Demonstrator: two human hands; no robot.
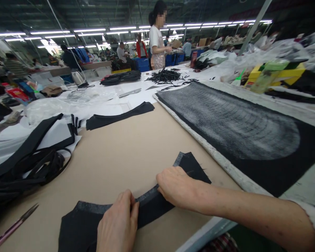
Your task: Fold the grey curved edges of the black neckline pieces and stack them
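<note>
A curved black fabric piece (152,210) lies on the tan board (115,157) in front of me, with a greyish strip along its upper edge. My left hand (120,220) pinches that edge near the middle of the piece, thumb and fingers closed on it. Farther right along the same edge, my right hand (175,185) is closed on the fabric, its fingertips partly hidden behind the knuckles. The right end of the piece shows loose threads. Beyond the hands, a stack of similar curved black pieces (120,114) rests at the board's far edge.
Scissors (13,227) with pink handles lie at the lower left, near black fabric strips (36,164). On the right, a raised board carries a black sheet (265,171) smeared whitish. Black scraps (165,75) are heaped farther back, where a person (156,42) stands.
</note>
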